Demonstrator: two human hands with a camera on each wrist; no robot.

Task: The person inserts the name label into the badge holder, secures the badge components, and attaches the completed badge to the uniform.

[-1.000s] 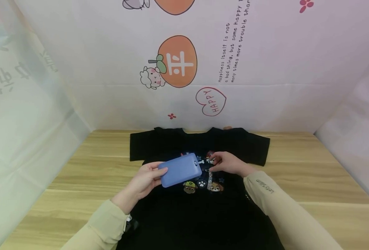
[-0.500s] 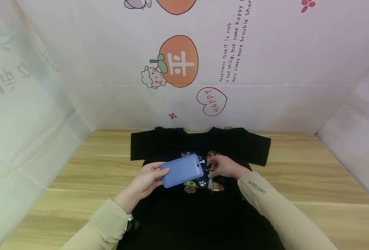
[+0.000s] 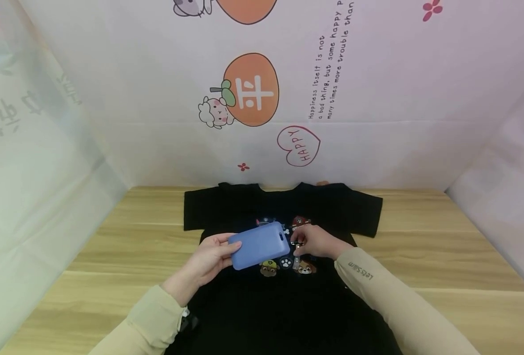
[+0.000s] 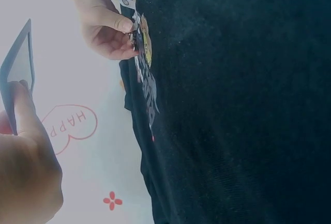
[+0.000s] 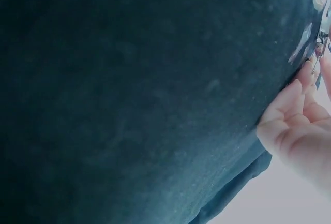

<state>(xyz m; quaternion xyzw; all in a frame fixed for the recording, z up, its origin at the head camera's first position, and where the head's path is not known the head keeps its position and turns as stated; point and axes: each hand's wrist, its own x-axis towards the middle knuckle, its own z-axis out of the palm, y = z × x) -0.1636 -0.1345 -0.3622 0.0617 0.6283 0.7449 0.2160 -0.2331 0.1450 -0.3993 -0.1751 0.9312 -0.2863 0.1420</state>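
Observation:
My left hand (image 3: pixel 206 259) holds a flat blue card holder (image 3: pixel 259 246) at its left end, thumb on top. A small slot shows at the holder's right end. Just right of that slot, my right hand (image 3: pixel 319 241) pinches a small metal badge clip (image 5: pixel 321 43) between thumb and fingertips. A pale strap with a round snap (image 4: pixel 125 2) hangs from the clip, partly covered by the fingers. Both hands are over a black T-shirt (image 3: pixel 284 310), spread flat with cartoon dog prints (image 3: pixel 269 268) on its chest.
The shirt lies on a wood-grain table (image 3: pixel 124 246). Behind it rises a white printed curtain (image 3: pixel 377 98), with plain white cloth (image 3: pixel 502 197) closing in the right side. A small black object (image 3: pixel 188 323) is at the left wrist.
My right hand has moved left and slightly down with the badge clip, closer to the card holder's slotted end. The left hand and the holder stay nearly in place.

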